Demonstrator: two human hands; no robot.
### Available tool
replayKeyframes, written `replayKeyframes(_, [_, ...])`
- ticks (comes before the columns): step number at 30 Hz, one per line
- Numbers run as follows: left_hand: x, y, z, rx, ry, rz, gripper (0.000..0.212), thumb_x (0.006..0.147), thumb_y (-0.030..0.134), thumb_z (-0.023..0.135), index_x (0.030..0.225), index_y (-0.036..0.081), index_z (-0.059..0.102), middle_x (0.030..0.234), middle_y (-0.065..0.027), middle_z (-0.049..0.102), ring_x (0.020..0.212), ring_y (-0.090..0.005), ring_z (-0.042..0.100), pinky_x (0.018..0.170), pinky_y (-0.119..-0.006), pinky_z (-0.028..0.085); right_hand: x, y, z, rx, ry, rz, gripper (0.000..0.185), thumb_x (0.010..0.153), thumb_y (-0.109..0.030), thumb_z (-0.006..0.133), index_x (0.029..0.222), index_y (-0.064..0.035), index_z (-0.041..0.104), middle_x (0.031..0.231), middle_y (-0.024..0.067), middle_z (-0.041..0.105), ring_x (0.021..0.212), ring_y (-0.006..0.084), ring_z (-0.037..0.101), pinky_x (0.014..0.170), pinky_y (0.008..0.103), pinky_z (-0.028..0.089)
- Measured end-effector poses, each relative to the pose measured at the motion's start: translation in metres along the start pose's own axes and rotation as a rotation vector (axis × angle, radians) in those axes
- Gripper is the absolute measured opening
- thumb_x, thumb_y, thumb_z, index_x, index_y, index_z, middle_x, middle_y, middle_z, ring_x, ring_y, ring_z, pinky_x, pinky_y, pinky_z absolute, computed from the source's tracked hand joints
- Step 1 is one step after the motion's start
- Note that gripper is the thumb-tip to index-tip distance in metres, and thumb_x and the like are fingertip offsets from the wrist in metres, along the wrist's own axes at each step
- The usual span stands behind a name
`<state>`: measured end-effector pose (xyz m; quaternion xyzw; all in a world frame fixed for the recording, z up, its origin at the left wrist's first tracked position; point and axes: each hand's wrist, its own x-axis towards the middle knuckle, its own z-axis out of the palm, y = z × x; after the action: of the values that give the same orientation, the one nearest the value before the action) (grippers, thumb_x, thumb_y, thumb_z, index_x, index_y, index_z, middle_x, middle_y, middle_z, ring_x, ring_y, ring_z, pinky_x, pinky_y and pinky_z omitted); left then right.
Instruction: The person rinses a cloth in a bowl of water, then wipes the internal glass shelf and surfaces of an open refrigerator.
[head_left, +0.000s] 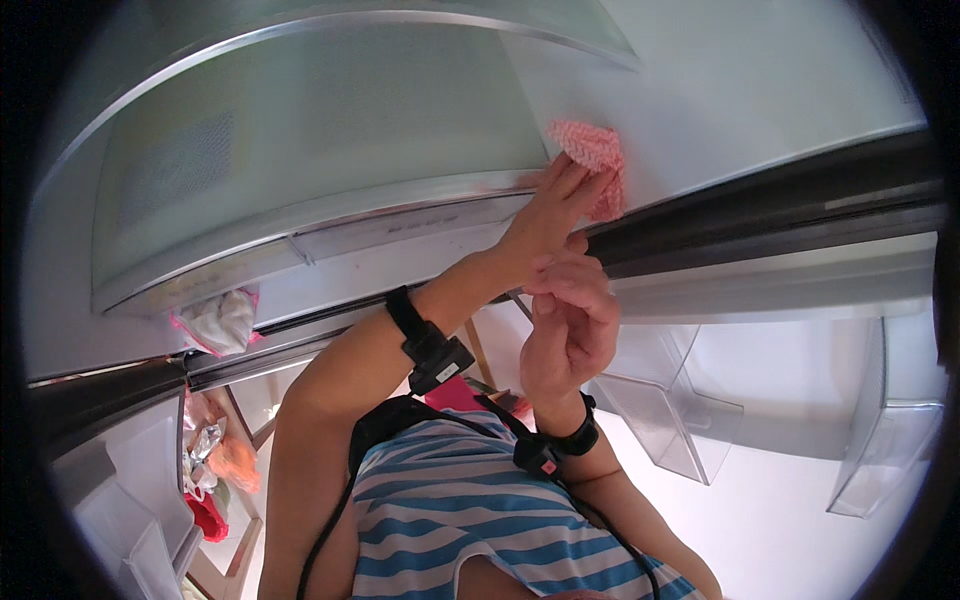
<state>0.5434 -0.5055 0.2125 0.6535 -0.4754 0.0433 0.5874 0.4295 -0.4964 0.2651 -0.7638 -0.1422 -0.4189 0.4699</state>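
Observation:
My left hand (551, 214) reaches up and across into an open refrigerator. Its fingers press a pink textured cloth (596, 150) against the pale inner side wall (697, 112), right beside the corner of a frosted glass shelf (390, 105). My right hand (574, 322) hangs in front of the door gasket, close to my left wrist. Its fingers are loosely curled and I see nothing in them. Dark straps with small devices circle both forearms.
A dark gasket (787, 202) runs along the right door, which carries clear plastic bins (667, 420). More bins (135, 517) line the left door. A white bundle in a pink-edged bag (221, 322) lies below the shelf. Plastic bags (232, 461) sit beyond the left door.

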Motion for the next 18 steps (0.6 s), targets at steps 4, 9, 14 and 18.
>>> replayKeyframes(4, [-0.023, -0.006, -0.005, -0.095, 0.068, 0.097, 0.077, 0.066, 0.002, 0.066, 0.138, 0.001, 0.038, 0.14, -0.0216, 0.034, 0.135, -0.0422, 0.024, 0.112, -0.043, 0.025, 0.001, 0.004, 0.002, -0.068, -0.024, -0.029, 0.017, 0.086, 0.011, 0.045, 0.099, 0.0015, 0.05, 0.095, 0.0151, 0.058, 0.092, 0.024, 0.056, 0.081, 0.0303, 0.046])
replayKeyframes(9, [-0.05, 0.011, -0.026, -0.33, 0.222, -0.069, 0.075, 0.073, 0.0, 0.06, 0.142, 0.003, 0.033, 0.145, -0.023, 0.031, 0.135, -0.0376, 0.029, 0.109, -0.037, 0.029, 0.005, 0.008, -0.004, -0.209, 0.134, 0.022, 0.022, 0.083, 0.007, 0.055, 0.105, 0.0016, 0.056, 0.111, 0.0142, 0.056, 0.101, 0.0253, 0.054, 0.09, 0.0342, 0.042])
replayKeyframes(14, [-0.074, 0.025, -0.051, -0.428, 0.29, -0.117, 0.074, 0.073, -0.004, 0.055, 0.143, 0.006, 0.033, 0.146, -0.0232, 0.03, 0.137, -0.0386, 0.027, 0.11, -0.037, 0.028, 0.016, 0.017, 0.013, -0.135, 0.092, 0.363, 0.043, 0.091, -0.004, 0.056, 0.132, -0.0013, 0.046, 0.133, 0.0155, 0.043, 0.115, 0.0217, 0.049, 0.095, 0.0327, 0.041])
replayKeyframes(18, [-0.092, 0.023, -0.067, -0.366, 0.351, -0.09, 0.074, 0.076, -0.006, 0.054, 0.144, 0.004, 0.027, 0.144, -0.0204, 0.033, 0.133, -0.0346, 0.034, 0.108, -0.039, 0.032, 0.017, 0.033, 0.03, 0.094, -0.074, 0.511, 0.046, 0.093, -0.01, 0.057, 0.135, 0.0022, 0.043, 0.13, 0.0126, 0.05, 0.114, 0.0173, 0.051, 0.095, 0.0293, 0.042])
